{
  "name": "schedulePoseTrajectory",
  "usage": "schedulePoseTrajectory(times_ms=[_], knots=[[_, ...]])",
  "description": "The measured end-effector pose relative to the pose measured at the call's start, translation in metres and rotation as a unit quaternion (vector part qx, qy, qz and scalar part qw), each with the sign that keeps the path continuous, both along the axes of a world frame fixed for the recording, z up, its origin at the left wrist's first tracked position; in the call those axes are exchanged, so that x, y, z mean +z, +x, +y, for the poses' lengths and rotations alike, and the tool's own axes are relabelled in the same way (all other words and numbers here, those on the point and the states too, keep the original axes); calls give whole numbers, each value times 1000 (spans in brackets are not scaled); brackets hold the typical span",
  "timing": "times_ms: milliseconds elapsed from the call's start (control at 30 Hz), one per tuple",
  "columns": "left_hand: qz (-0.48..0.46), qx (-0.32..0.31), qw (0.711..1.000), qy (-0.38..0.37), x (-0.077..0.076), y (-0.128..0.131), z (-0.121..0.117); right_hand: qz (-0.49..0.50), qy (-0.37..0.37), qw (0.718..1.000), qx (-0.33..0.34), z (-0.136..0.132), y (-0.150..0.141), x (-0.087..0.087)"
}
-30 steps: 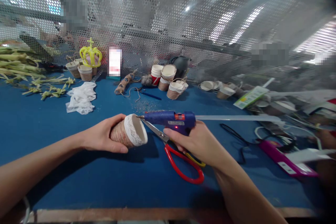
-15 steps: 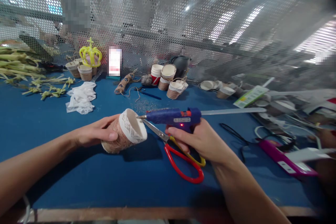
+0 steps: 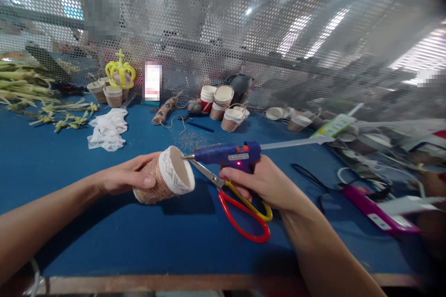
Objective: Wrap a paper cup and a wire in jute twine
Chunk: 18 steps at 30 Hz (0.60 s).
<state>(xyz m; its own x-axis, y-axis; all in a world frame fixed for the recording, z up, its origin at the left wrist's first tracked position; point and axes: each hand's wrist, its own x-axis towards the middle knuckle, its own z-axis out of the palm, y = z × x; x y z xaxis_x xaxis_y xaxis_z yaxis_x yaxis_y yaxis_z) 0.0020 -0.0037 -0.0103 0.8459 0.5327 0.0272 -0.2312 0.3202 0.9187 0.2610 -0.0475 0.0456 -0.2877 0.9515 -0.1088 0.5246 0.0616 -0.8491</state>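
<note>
My left hand is closed round a paper cup wrapped in brown twine, with white lace round its rim. The cup is tilted, its open mouth facing right. In my right hand is a blue hot glue gun, a red light glowing on its side and a long glue stick out of its back. The gun's metal nozzle lies at the inner edge of the cup's rim; whether it touches cannot be seen. Below the gun, scissors with red and yellow handles lie on the table, partly hidden by my right hand.
Crumpled white lace, a twine bundle and several wrapped cups stand or lie farther back on the blue table. A yellow crown is at the back left. A purple power strip with cables lies right.
The glue gun has shifted slightly left, its back end tipping up a little and its nozzle moving a little farther over the cup's mouth. The cup has turned slightly in my left hand.
</note>
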Motion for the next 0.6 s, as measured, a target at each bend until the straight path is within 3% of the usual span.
schedulePoseTrajectory(times_ms=[300, 433, 600], knots=[[11, -1, 999, 34, -1, -2, 1, 20, -12, 1000, 2, 1, 1, -1], [78, 56, 985, 145, 1, -1, 3, 18, -11, 1000, 1, 0, 4, -1], [196, 127, 922, 310, 1, 1, 5, -4, 34, 999, -17, -2, 4, -1]])
